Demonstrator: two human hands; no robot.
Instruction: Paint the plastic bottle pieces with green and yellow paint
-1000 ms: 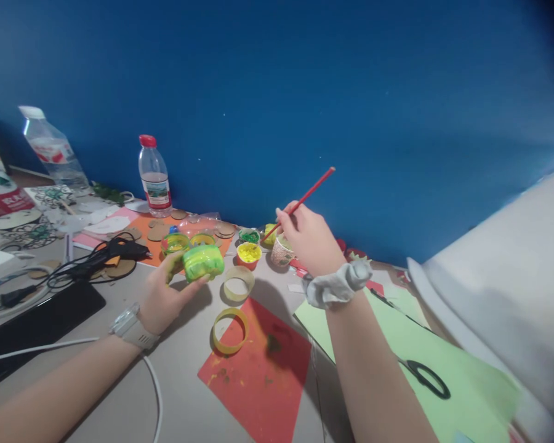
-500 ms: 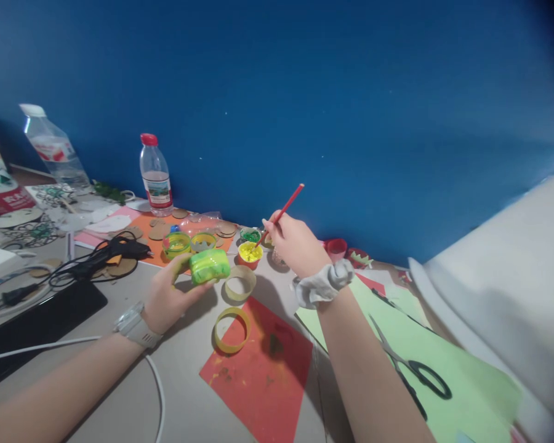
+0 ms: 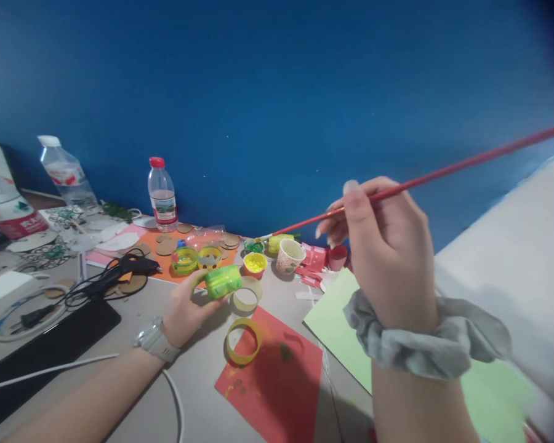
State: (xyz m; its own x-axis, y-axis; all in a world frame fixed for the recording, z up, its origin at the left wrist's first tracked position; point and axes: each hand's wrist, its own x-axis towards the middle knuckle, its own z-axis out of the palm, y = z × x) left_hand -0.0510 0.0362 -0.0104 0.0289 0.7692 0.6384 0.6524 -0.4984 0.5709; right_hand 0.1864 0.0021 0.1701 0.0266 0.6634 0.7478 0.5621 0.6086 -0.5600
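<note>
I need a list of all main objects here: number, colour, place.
brush: 1, red, right
roll: 1, yellow-green, centre
paint cups: 2, yellow and green paint, centre
patterned cup: 1, pale, centre
rings: 4, yellowish, centre
bottles: 3, clear, left
table: 1, grey, below
paper: several, red, orange, green, pink, on table
flat device: 1, black, left
cables: several, black and white, left
watch: 1, pale, left
hair tie: 1, grey, right
left hand: 1, bare, on roll
right hand: 1, bare, on brush

"How's the light?"
"Muted; a soft-edged shadow darkens the red paper (image 3: 279, 375) below and left of the right hand (image 3: 385, 252)."
"And sharpness?"
"Slightly hazy; the frame's corner above and right of that hand fades to black."
</note>
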